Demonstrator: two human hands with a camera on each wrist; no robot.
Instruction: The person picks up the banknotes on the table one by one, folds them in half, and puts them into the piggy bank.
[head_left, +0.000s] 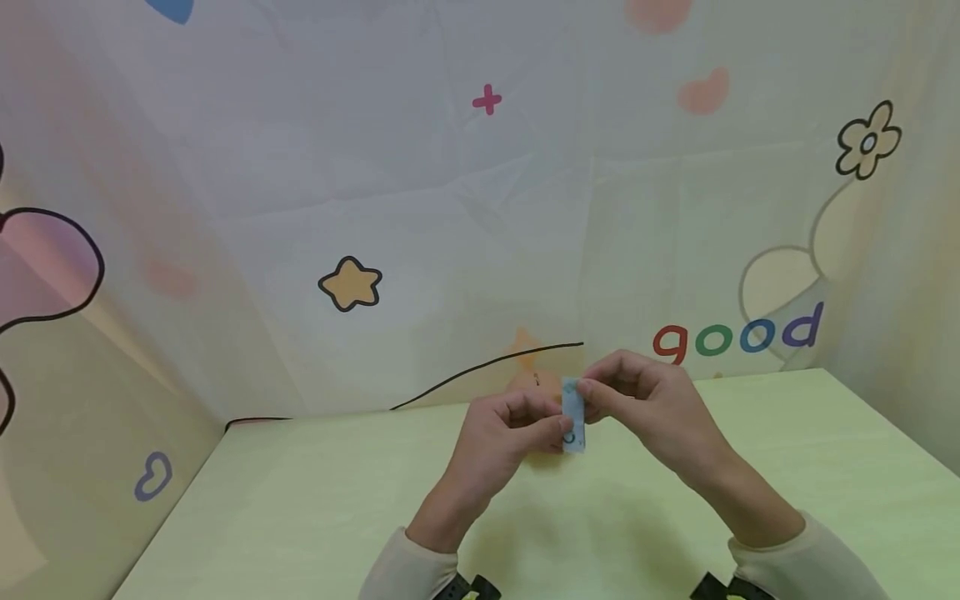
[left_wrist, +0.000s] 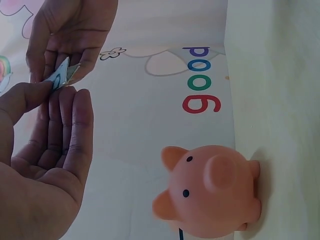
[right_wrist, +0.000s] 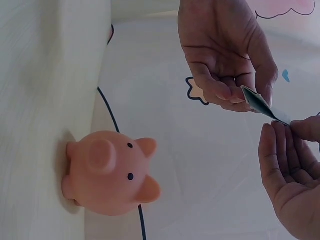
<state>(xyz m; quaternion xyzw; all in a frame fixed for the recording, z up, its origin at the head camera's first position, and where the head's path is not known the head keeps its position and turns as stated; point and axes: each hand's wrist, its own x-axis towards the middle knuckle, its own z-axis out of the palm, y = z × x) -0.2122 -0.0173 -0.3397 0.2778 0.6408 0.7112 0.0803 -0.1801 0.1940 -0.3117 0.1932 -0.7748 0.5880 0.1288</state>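
Observation:
Both hands hold a small folded banknote (head_left: 573, 429), light blue, upright above the table. My left hand (head_left: 487, 437) pinches its lower part between thumb and fingers. At the upper end, the thumb and fingers of my right hand (head_left: 663, 408) pinch it. Seen in the right wrist view, the folded layers of the banknote (right_wrist: 260, 104) part slightly at one end. Behind the hands stands an orange-pink piggy bank (left_wrist: 207, 195), mostly hidden in the head view. It faces the hands in the right wrist view (right_wrist: 107, 172), and neither hand touches it.
A pale yellow-green table (head_left: 300, 500) spreads beneath the hands. Behind it hangs a printed cloth backdrop (head_left: 420, 208) with a star, a flower and the word "good" (head_left: 738, 333). Dark wrist straps (head_left: 468, 587) show at the bottom edge of the head view.

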